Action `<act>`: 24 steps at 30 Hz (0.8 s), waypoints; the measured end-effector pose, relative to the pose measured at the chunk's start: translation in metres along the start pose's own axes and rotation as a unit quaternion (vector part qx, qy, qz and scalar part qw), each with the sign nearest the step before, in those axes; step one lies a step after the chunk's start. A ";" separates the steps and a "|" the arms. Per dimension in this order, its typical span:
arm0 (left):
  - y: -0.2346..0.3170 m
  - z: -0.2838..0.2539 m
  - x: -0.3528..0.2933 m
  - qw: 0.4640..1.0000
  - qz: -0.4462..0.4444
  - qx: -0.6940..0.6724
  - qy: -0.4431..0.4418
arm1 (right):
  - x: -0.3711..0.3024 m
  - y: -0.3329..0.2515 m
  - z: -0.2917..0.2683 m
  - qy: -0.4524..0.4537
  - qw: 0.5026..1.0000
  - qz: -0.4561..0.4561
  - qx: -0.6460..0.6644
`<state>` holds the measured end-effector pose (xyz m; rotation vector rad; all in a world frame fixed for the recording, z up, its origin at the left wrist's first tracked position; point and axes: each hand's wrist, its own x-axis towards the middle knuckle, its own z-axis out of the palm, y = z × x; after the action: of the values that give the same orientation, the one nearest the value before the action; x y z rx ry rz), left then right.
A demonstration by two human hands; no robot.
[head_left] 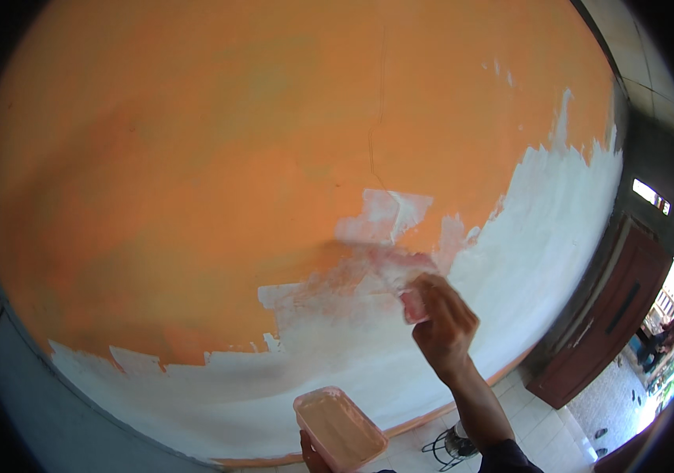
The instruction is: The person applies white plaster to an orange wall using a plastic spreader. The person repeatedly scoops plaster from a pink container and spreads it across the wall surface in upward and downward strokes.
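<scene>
An orange wall (258, 142) fills most of the head view, with uneven white coating (573, 213) over its lower and right parts. My right hand (445, 323) is closed around a small pinkish scraper-like tool (413, 306) held at the wall, by the ragged edge between orange and white. Fingers hide part of the tool, so its exact kind is unclear. Thin, streaky white patches surround it. Low in front of me, my left hand (312, 456) grips a pink rectangular tub (364, 418) by its left side. Something pale tan shows inside the tub.
A black metal stand (456, 448) with a pale object on it is on the tiled floor (538, 433), beside my right forearm. To the right, a brown door (601, 315) stands open onto a bright outside area. A grey-blue wall (69, 406) borders the left.
</scene>
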<state>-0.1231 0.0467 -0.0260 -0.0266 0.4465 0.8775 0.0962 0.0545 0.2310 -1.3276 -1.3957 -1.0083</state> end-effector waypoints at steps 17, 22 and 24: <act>0.008 -0.008 0.000 1.000 0.012 0.013 -0.023 | -0.051 0.013 0.074 -0.094 0.983 -0.019 -0.159; 0.000 0.018 -0.013 1.000 -0.012 0.015 -0.002 | -0.051 0.013 0.019 -0.076 0.997 0.033 0.004; 0.001 0.015 -0.012 1.000 -0.016 0.006 -0.014 | -0.018 0.008 -0.002 -0.014 0.992 0.121 0.017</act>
<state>-0.1254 0.0416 -0.0075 -0.0105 0.4235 0.8430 0.1042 0.0484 0.2135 -1.4511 -1.2326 -0.8042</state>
